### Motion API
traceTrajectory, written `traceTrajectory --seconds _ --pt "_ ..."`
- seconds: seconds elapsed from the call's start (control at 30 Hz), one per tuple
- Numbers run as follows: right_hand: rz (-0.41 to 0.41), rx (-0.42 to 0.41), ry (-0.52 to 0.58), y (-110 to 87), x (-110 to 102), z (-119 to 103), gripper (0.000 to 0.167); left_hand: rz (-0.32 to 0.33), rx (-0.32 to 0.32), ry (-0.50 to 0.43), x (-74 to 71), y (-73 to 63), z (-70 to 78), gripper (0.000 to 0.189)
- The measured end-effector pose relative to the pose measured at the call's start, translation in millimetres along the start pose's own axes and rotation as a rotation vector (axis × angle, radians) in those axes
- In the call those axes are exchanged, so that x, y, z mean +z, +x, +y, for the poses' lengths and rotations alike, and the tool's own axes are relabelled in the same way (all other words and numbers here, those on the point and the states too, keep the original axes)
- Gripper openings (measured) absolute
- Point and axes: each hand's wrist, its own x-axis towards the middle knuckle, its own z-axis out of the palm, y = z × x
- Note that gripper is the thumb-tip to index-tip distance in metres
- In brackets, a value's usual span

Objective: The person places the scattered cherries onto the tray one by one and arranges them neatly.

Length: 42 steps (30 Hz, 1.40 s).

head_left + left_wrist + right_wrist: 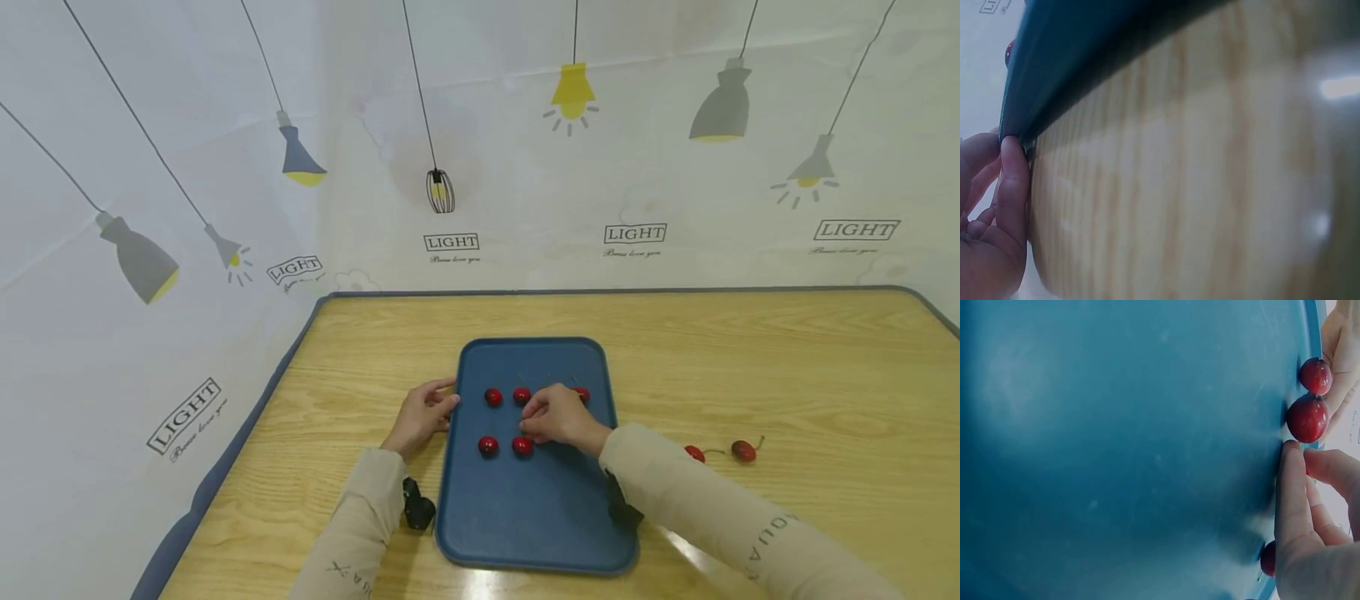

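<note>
A blue tray [536,525] lies on the wooden table, bearing several red cherries in two rows. At its left edge my left hand [423,414] pinches the rim between thumb and fingers; the left wrist view shows the fingertips against the tray wall [1054,69]. Over the tray's middle, my right hand [558,417] has thumb and forefinger brought together at a front-row cherry [522,447], seemingly on its stem, which the fingers hide. Left of it sits another cherry [488,447]. Behind are a cherry [492,397], a second cherry [521,396] and a partly covered cherry [582,395].
Right of the tray, a stemmed cherry [744,451] rests on the table [825,375], near another cherry [693,453] partly behind my right sleeve [697,483]. A black wrist device [418,505] sits under the left cuff. A lamp-print cloth [517,167] hangs behind the table.
</note>
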Motion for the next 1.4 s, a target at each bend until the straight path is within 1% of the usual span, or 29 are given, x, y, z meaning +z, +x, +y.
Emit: traceTrajectory --seconds 0.13,0.3,0.57,0.83,1.1,1.17,1.4 --pt "-0.002 0.0 -0.006 -0.1 -0.1 -1.0 0.009 -0.003 0.009 -0.002 -0.7 0.8 -0.2 0.038" --pt "-0.006 -0.006 -0.016 -0.6 -0.2 -1.4 0.009 -0.008 0.005 -0.006 -1.4 1.7 -0.6 0.038" --pt "0.003 -0.003 -0.042 -0.3 1.7 -2.1 0.008 -0.002 -0.008 0.002 -1.7 0.0 0.5 0.038" --pt "-0.001 -0.016 -0.052 -2.1 1.8 -2.2 0.007 -0.001 -0.001 0.004 -1.7 -0.9 1.4 0.038" --pt "0.005 0.02 -0.045 -1.7 3.1 -1.6 0.007 -0.001 0.002 0.013 -1.8 -1.1 1.2 0.038" --pt "0.003 0.027 -0.043 -1.5 3.3 -1.1 0.007 0.002 -0.006 0.01 -1.6 -0.8 1.0 0.038" --pt "-0.006 0.023 -0.056 -2.1 3.3 -0.3 0.007 -0.002 -0.008 0.014 -1.3 0.6 0.0 0.038"
